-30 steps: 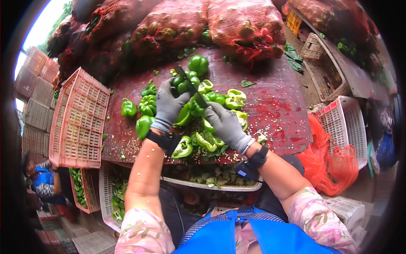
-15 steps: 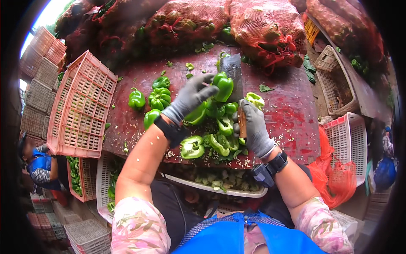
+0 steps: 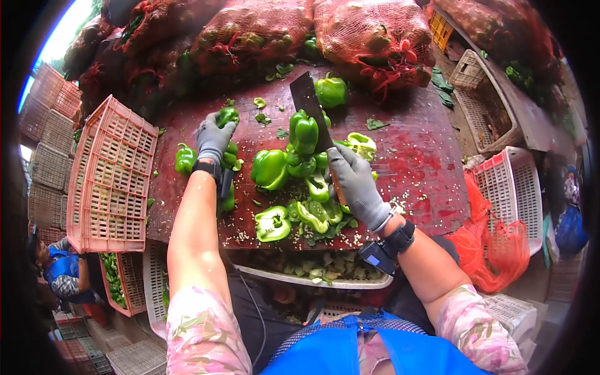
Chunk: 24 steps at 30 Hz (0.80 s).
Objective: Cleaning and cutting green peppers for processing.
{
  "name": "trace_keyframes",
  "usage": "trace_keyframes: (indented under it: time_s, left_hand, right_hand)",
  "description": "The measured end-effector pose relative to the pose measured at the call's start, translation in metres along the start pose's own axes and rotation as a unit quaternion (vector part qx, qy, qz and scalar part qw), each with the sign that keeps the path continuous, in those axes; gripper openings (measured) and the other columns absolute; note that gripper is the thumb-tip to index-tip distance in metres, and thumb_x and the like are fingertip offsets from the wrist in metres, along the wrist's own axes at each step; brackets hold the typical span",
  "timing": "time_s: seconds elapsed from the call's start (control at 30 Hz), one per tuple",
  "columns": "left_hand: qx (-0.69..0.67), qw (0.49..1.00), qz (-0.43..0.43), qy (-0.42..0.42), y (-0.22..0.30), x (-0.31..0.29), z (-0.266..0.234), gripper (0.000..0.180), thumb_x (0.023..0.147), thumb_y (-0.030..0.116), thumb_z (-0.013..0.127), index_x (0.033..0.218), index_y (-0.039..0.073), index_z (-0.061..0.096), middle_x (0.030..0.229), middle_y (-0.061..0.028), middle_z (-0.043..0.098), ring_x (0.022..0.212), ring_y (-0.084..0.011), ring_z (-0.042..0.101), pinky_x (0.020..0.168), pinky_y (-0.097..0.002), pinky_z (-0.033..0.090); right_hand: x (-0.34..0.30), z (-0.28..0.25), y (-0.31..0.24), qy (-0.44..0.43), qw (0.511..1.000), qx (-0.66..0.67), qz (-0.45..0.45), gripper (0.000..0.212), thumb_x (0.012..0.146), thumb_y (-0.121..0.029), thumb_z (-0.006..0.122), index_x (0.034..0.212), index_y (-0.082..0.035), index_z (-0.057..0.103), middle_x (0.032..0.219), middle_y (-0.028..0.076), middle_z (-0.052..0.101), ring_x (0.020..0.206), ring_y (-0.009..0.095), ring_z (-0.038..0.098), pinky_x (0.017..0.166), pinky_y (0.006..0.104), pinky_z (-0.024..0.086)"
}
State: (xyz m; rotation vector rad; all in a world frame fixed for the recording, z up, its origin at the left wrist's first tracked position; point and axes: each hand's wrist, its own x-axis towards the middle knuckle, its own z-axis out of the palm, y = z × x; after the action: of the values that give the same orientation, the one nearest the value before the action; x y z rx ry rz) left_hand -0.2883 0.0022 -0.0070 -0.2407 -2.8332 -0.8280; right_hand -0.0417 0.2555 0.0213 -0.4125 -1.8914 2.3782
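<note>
Both my hands wear grey gloves. At the far left of the red board (image 3: 425, 187), my left hand (image 3: 214, 137) has its fingers curled round a whole green bell pepper (image 3: 229, 116). My right hand (image 3: 359, 184) grips the wooden handle of a cleaver, its dark blade (image 3: 310, 106) tilted up and to the left. Against the blade's left side is an upright green pepper (image 3: 304, 132). Below it lie another pepper (image 3: 269, 169) and cut halves, including an open half (image 3: 272, 224) showing its pale core. A whole pepper (image 3: 330, 90) sits beyond the blade.
Red mesh sacks (image 3: 375, 40) line the board's far edge. A pink plastic crate (image 3: 112, 175) stands tilted at the left. Below the near edge is a white tray (image 3: 312, 280) of pepper scraps. Orange netting (image 3: 500, 256) hangs at the right. Another person (image 3: 61, 269) is at far left.
My left hand has left the pepper by the blade and moved left onto a whole pepper. The cleaver has tipped to the left in my right hand.
</note>
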Motion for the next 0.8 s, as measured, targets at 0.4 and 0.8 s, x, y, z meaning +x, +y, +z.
trace_keyframes:
  time_s: [0.4,0.8]
  left_hand:
    - [-0.46,0.885,0.003,-0.076,0.088,-0.085,-0.026,0.031,0.086,0.012,0.066,0.112,-0.003,0.061,0.104,-0.0093,0.068,0.092,-0.0138,0.065,0.079,-0.0264,0.052]
    - [-0.528,0.843,0.1,-0.027,0.125,-0.118,-0.017,0.033,0.081,-0.001,0.062,0.114,-0.004,0.06,0.109,-0.0109,0.066,0.094,-0.0162,0.064,0.087,-0.0284,0.053]
  right_hand:
    - [-0.007,-0.004,-0.026,-0.003,0.948,-0.171,-0.267,0.038,0.098,-0.024,0.056,0.128,0.001,0.054,0.093,0.019,0.066,0.08,0.026,0.066,0.074,0.0336,0.051]
    - [0.012,-0.006,0.019,-0.063,0.992,-0.095,-0.047,0.029,0.099,-0.026,0.055,0.11,0.0,0.062,0.074,0.003,0.063,0.063,0.013,0.06,0.056,0.0302,0.048]
